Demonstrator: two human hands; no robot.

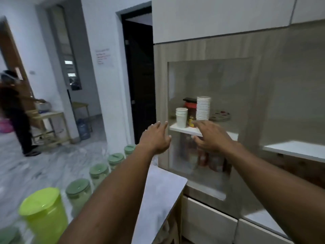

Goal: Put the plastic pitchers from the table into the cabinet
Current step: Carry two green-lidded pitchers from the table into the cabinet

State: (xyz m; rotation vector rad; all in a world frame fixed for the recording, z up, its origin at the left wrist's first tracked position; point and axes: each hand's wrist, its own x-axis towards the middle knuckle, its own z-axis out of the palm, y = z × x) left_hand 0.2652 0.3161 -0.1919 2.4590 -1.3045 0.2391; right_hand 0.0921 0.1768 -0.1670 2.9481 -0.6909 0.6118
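A lime-green plastic pitcher (44,213) stands on the table at the lower left, with several pale-green lidded pitchers (79,192) in a row behind it. The cabinet (207,50) with a glass-front door is straight ahead. Both my arms reach toward that door. My left hand (156,136) is at the door's left edge, fingers spread, holding nothing. My right hand (211,136) hovers in front of the glass at the height of the white shelf (182,129), fingers apart and empty. Whether either hand touches the door I cannot tell.
Behind the glass, the shelf holds stacks of white paper cups (203,108), a dark jar with a red lid (190,110) and a plate. Bottles stand below. A person (15,110) stands at the far left by a small table. A dark doorway (139,76) lies left of the cabinet.
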